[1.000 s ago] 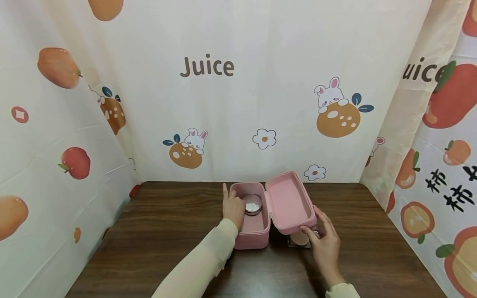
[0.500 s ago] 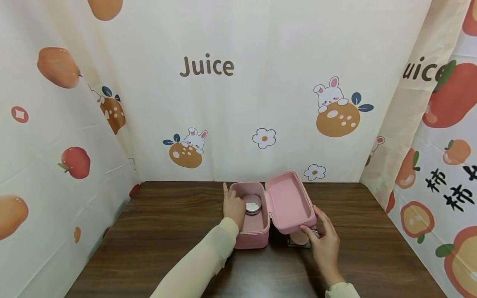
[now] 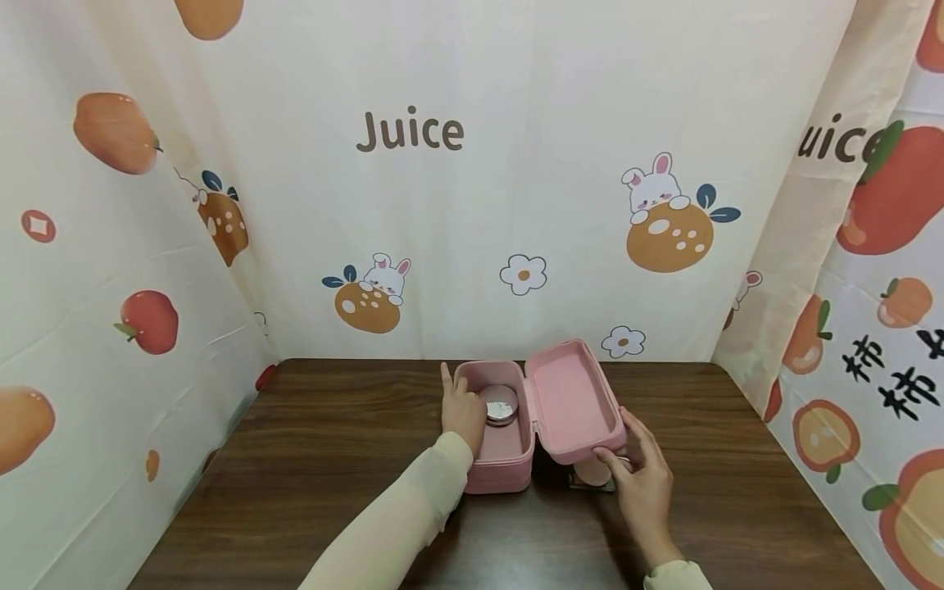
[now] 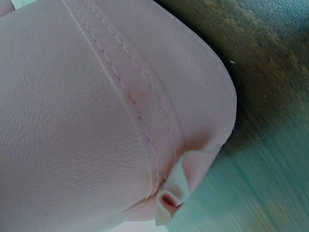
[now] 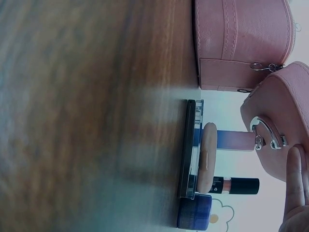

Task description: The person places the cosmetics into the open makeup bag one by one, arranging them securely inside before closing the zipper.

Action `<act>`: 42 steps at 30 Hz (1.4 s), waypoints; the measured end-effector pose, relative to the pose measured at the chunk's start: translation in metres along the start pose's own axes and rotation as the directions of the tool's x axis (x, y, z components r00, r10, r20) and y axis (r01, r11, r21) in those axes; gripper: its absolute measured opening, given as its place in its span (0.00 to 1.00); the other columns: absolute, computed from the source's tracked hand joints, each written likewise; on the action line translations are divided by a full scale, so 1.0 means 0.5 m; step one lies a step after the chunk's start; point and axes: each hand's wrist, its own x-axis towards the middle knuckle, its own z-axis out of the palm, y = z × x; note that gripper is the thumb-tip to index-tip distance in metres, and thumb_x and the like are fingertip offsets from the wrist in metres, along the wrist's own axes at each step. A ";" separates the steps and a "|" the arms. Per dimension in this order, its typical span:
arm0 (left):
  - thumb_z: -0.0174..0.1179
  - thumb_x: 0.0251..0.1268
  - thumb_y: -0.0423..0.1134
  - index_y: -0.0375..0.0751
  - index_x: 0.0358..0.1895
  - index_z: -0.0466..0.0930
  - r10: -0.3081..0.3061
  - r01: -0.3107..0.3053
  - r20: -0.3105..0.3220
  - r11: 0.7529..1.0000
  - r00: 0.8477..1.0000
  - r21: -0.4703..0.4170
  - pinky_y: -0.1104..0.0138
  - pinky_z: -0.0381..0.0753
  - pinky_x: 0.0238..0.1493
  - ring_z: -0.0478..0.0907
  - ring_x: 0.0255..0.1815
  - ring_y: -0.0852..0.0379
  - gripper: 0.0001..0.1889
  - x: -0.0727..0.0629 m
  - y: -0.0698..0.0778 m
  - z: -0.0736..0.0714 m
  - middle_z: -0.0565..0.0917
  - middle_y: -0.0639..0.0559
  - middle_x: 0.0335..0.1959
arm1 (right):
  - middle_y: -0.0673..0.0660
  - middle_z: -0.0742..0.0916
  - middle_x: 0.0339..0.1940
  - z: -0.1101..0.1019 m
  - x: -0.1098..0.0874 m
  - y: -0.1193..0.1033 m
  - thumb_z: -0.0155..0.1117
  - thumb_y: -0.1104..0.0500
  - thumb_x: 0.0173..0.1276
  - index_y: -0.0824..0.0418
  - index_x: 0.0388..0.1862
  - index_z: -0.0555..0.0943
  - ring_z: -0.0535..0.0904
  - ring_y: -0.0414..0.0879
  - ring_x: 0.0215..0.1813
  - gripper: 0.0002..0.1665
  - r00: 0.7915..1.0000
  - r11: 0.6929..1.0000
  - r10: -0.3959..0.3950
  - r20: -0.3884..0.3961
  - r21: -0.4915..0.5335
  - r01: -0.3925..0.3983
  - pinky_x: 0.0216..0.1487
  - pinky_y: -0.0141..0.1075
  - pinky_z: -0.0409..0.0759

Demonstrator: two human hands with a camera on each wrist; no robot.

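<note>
Pinching lid [image 3: 575, 401] right of lower centre, our right hand [image 3: 644, 483] likely steadies it; left hand [image 3: 465, 418] over vanity case [image 3: 497, 477], grip unclear.

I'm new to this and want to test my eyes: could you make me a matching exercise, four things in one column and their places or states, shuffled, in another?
Things:
1. Round compact
2. Beige disc
3. Right hand
4. Lid

Places or states:
A. Gripping an edge of the lid
B. Inside the pink case
C. Swung open beside the pink case
D. On top of a flat box

Pairs: 1-B, 2-D, 3-A, 4-C
</note>
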 end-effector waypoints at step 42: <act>0.61 0.67 0.38 0.45 0.40 0.87 -0.292 0.035 -0.274 0.741 0.916 -0.671 0.58 0.82 0.44 0.82 0.42 0.50 0.06 0.026 -0.076 -0.004 0.87 0.50 0.38 | 0.60 0.79 0.64 -0.003 -0.006 0.064 0.73 0.77 0.50 0.61 0.67 0.75 0.81 0.27 0.36 0.43 0.998 0.998 0.055 0.029 -0.011 -0.055 0.35 0.20 0.79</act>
